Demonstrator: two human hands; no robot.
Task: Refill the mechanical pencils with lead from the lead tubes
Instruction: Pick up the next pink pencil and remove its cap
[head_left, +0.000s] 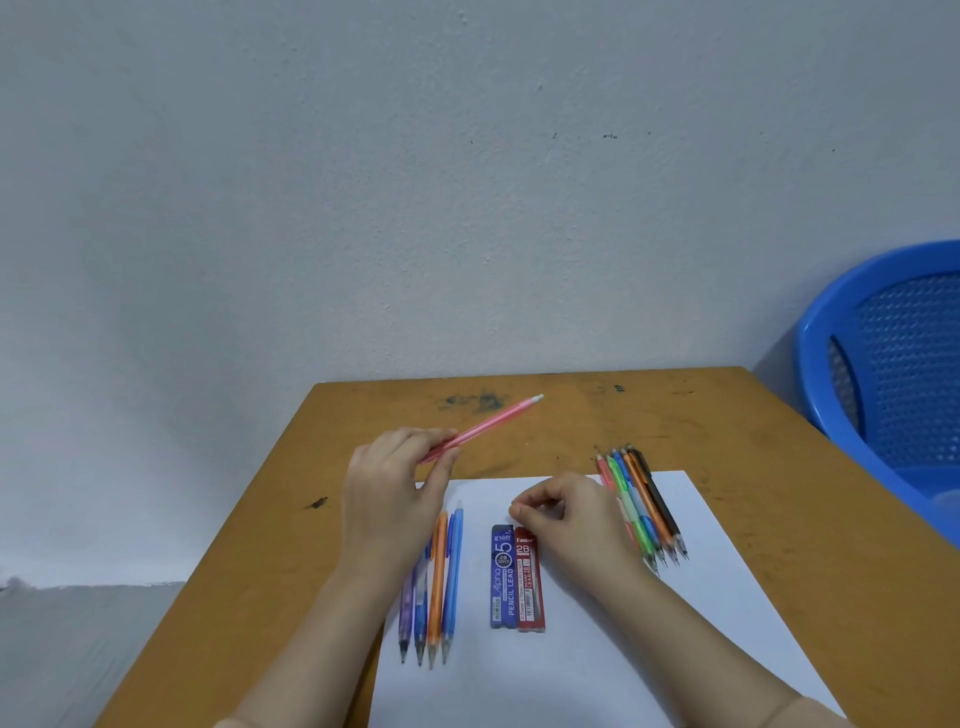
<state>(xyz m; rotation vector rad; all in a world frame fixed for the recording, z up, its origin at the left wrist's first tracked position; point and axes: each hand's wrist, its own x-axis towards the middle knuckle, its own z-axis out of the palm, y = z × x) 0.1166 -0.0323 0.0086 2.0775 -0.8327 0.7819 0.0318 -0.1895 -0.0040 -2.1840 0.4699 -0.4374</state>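
left hand (395, 499) clamps pink pencil (488, 423), white end toward 2 o'clock | right hand (576, 519) fingertips pinched together at 12 o'clock of red lead tube (530, 587), around what: cannot tell | advice: keep the pencil tilted upward and feed the lead in slowly

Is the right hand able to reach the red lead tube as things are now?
Probably yes: the right hand sits at the top end of the red lead tube, with nothing between them, though its fingertips look pinched together.
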